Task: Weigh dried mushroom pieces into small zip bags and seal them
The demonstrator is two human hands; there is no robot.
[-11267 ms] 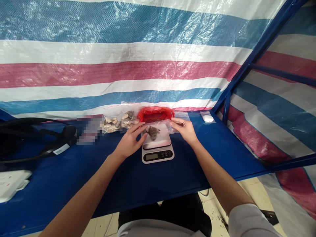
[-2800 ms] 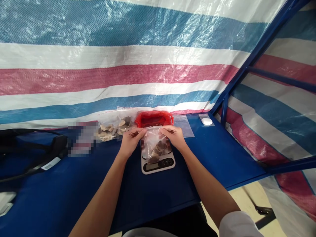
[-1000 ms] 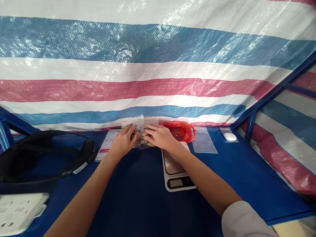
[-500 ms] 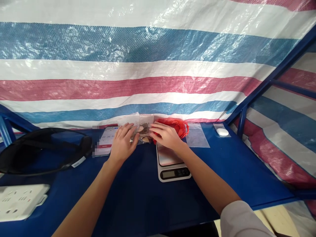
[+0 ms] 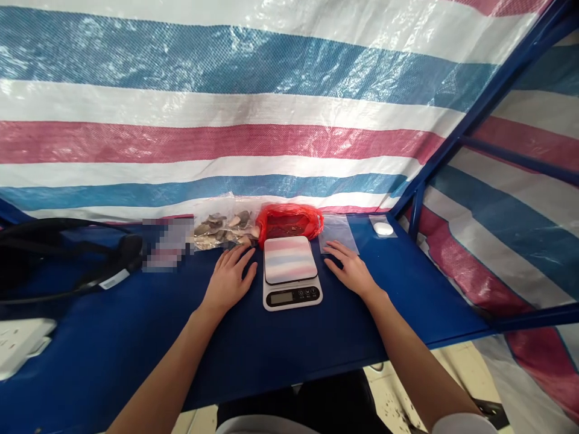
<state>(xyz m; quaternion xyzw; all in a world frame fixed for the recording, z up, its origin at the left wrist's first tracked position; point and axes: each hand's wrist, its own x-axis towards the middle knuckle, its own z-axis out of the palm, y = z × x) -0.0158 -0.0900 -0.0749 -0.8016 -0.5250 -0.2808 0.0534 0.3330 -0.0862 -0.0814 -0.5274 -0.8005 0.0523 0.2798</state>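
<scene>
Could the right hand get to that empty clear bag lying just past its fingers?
Probably yes. The right hand lies flat and open on the blue table, fingertips almost at the clear bag, with nothing between them.

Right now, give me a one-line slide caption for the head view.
Left hand and right hand rest flat on the blue table either side of an empty kitchen scale.

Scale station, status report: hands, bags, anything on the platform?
Left hand open, flat on table left of scale. Right hand open, fingers near empty clear bag. Filled bags at back. Scale platform bare.
</scene>
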